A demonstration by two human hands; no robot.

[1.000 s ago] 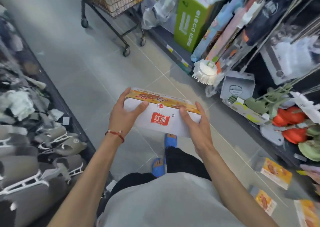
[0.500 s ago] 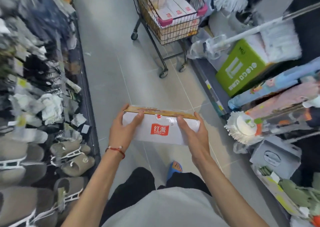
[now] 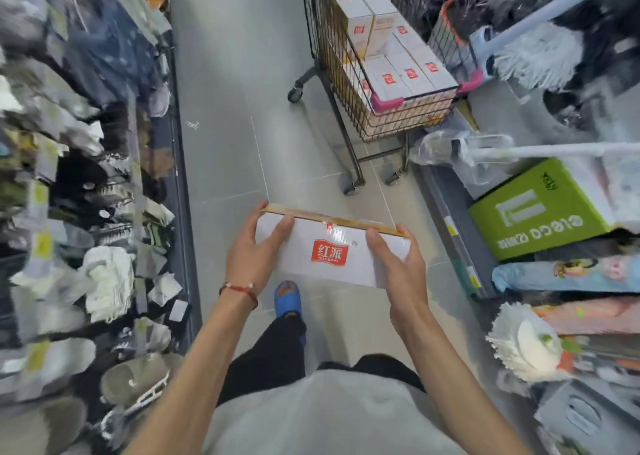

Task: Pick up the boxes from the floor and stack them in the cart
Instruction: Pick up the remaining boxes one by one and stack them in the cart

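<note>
Grey tiled floor (image 3: 225, 125) forms a narrow shop aisle between two crowded shelf rows, seen from above the shoulders of a person in a grey top. Both bare forearms reach forward. The left grip (image 3: 254, 257), with a red cord bracelet (image 3: 239, 289) at the wrist, clasps the left end of a white box (image 3: 332, 267): the thumb lies on the top face and the fingers curl round the end. The right grip (image 3: 401, 267) clasps the right end the same way. The box is held in the air, crosswise in front of the body, its red logo facing up, above a foot in a blue slipper (image 3: 287, 297).

Ahead and to the right stands a black wire cart (image 3: 386, 102) on castors, with pink corner guards. Matching white boxes in the cart (image 3: 398, 73) fill it; a row lies flat at the near end, and others sit higher at the far end. The held box is well short of the cart.

Bare floor runs along the cart's left side, bounded by the dark base edge of the left shelf (image 3: 104, 264), which is hung with slippers and socks. On the right, a green carton (image 3: 540, 212) and a white mop head (image 3: 523, 345) jut toward the aisle.
</note>
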